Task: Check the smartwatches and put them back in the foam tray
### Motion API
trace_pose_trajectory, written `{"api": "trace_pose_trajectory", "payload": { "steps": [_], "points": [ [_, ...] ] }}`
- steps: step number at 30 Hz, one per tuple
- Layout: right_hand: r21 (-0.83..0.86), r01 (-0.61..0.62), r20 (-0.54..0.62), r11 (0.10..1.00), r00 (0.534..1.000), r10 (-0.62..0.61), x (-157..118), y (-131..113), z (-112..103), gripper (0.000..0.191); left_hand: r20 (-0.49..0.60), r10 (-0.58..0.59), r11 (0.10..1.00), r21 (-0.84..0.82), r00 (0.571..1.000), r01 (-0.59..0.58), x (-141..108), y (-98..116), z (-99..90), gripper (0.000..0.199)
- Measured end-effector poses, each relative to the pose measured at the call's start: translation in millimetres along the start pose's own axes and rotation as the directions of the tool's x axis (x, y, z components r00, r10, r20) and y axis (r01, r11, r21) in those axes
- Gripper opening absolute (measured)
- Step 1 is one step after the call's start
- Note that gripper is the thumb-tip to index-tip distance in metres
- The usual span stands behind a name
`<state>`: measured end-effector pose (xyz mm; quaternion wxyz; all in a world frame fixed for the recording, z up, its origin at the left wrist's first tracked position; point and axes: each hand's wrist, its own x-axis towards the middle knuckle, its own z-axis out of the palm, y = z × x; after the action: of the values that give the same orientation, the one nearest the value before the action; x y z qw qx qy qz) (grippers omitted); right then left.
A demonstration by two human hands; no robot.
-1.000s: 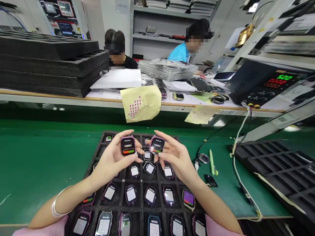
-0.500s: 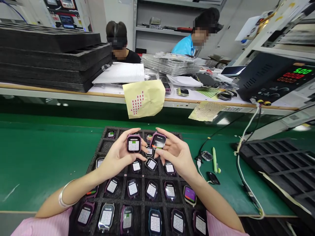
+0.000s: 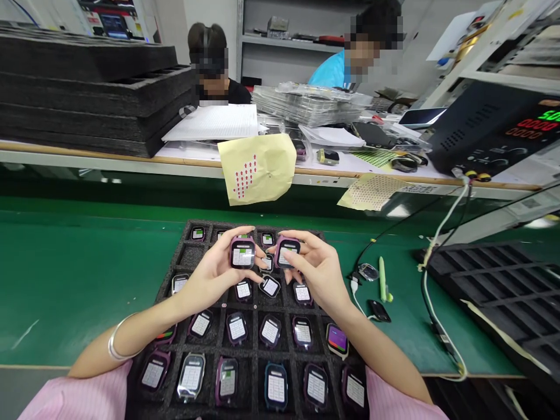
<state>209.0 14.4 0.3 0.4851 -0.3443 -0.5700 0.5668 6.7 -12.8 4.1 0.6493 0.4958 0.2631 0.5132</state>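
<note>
While the left hand (image 3: 247, 252) pinches one watch (image 3: 242, 255) and the right hand (image 3: 317, 265) another watch (image 3: 286, 246) over the tray (image 3: 191, 256), six more watches (image 3: 276, 386) line up between the forearms. Left of the hands, green table (image 3: 79, 268) stretches beyond the tray's edge.

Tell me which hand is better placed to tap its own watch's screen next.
Probably the right hand: its thumb lies over the right smartwatch's screen, while the left hand's thumb sits below the left smartwatch's screen.
</note>
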Motion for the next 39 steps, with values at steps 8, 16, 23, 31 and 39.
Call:
{"api": "trace_pose_trajectory", "payload": {
  "steps": [8,16,23,31,39],
  "points": [
    [0.055,-0.008,0.070,0.998,0.998,0.004,-1.7,-4.3,-2.0,0.039,-0.056,-0.012,0.999,0.048,0.998,0.015,4.3,1.3,1.3,0.038],
    [0.023,-0.017,0.089,1.000,0.996,0.015,-2.4,-4.7,1.3,0.054,-0.027,0.062,0.998,0.029,0.998,-0.061,6.8,-3.6,-7.5,0.049],
    [0.070,-0.025,0.104,0.997,0.994,0.018,-2.1,-4.0,-0.4,0.051,-0.054,0.065,0.994,0.091,0.996,-0.060,8.4,-3.0,-5.3,0.054],
    [0.001,-0.020,0.012,1.000,1.000,0.020,-0.6,-0.5,-0.4,0.033,-0.021,0.079,0.993,0.091,0.997,-0.077,8.2,-4.1,-7.5,0.046],
    [0.052,-0.063,0.139,0.997,0.989,0.056,-3.7,-3.7,-0.2,0.049,-0.102,0.063,0.988,0.147,0.993,-0.048,13.2,-5.6,-8.2,0.031]
  ]
}}
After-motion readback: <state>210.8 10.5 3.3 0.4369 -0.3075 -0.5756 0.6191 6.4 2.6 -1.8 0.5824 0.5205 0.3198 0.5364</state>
